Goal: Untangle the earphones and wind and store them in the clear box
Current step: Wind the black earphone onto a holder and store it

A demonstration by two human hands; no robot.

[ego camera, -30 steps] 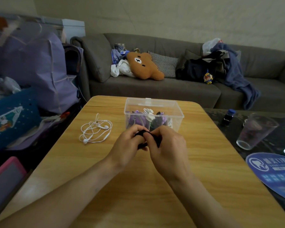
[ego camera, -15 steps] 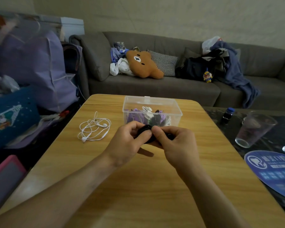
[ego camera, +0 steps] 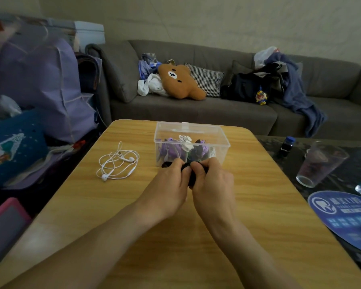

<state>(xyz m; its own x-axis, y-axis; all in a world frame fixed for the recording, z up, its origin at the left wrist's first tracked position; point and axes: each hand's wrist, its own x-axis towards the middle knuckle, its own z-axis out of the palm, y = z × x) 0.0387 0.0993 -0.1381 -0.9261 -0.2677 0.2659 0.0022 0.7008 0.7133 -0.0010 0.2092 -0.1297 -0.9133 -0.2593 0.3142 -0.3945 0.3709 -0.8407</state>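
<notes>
sofa [ego camera: 196, 109] | bear cushion [ego camera: 179, 80] | plastic cup [ego camera: 319, 163] | wooden table [ego camera: 248, 205]

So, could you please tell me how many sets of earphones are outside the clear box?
2: tangled white wired earphones lying on the wooden table left of the clear plastic box, and a black set held by both hands. Others may be hidden.

Home living room, grey sofa [ego camera: 196, 109], bear cushion [ego camera: 179, 82], wooden table [ego camera: 196, 236]
</notes>
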